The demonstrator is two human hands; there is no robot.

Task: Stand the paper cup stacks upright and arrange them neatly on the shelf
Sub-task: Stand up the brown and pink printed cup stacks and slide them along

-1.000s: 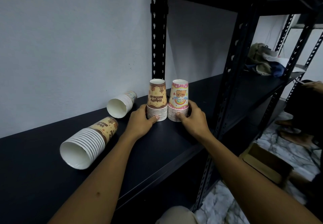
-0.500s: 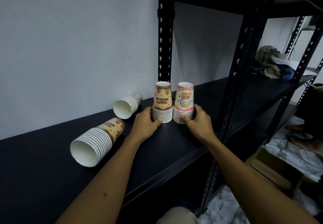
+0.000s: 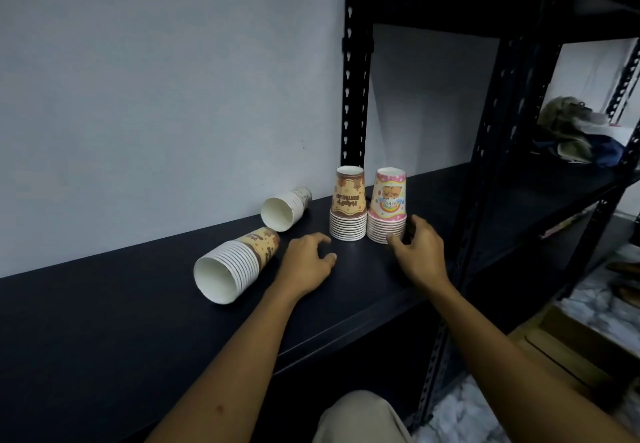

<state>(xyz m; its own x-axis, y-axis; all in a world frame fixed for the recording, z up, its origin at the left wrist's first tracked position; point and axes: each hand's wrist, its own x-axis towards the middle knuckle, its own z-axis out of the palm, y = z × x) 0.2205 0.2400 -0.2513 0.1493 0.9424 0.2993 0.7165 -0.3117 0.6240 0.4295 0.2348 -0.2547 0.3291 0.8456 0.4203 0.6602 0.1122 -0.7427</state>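
Halfway there: on my shelf [image 3: 104, 321] two cup stacks stand upright, brown stack [image 3: 348, 204] beside pink stack [image 3: 387, 207], which my right hand [image 3: 417, 252] grips; left hand [image 3: 306, 262] relaxed, empty; two stacks [image 3: 235, 266] [image 3: 285, 210] lie toppled.

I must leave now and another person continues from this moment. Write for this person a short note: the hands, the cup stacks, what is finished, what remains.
Left hand: holds nothing, fingers loosely curled, just in front of the brown stack, not touching it.
Right hand: fingers at the base of the pink stack.
Done: brown stack and pink stack stand rim-down, side by side, near the back post on the shelf.
Left: two stacks lie on their sides to the left, the near lying stack with its mouth toward the shelf edge, and the far lying stack by the wall. Stand both up and line them with the others.
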